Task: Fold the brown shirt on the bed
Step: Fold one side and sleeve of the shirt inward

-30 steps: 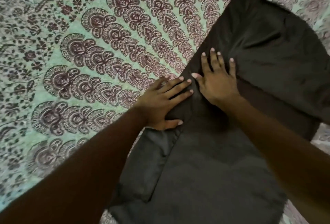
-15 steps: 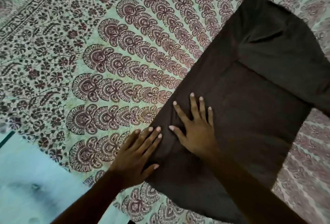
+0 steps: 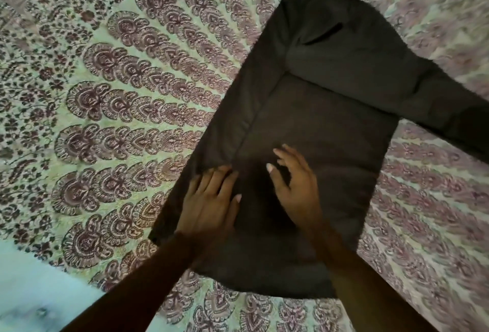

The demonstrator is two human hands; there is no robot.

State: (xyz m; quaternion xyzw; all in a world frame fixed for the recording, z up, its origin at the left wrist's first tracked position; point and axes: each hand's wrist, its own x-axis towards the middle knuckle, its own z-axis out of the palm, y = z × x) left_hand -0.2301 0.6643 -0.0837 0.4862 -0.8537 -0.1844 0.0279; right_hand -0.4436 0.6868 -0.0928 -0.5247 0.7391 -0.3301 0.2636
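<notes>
Brown shirt point(image 3: 330, 125) spread on patterned bed point(image 3: 119, 93), left hand point(image 3: 211, 199) flat on its folded edge, right hand point(image 3: 293, 186) beside it, both grips wide, holding nothing.

Left grip point(image 3: 211, 199) lies flat, fingers straight; right grip point(image 3: 295, 186) beside it, fingers loosely curled.

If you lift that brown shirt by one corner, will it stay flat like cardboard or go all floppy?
Probably floppy: the brown shirt lies limp, folded over itself with soft creases. Likely light too, being thin cloth that hugs the bedsheet flat.
</notes>
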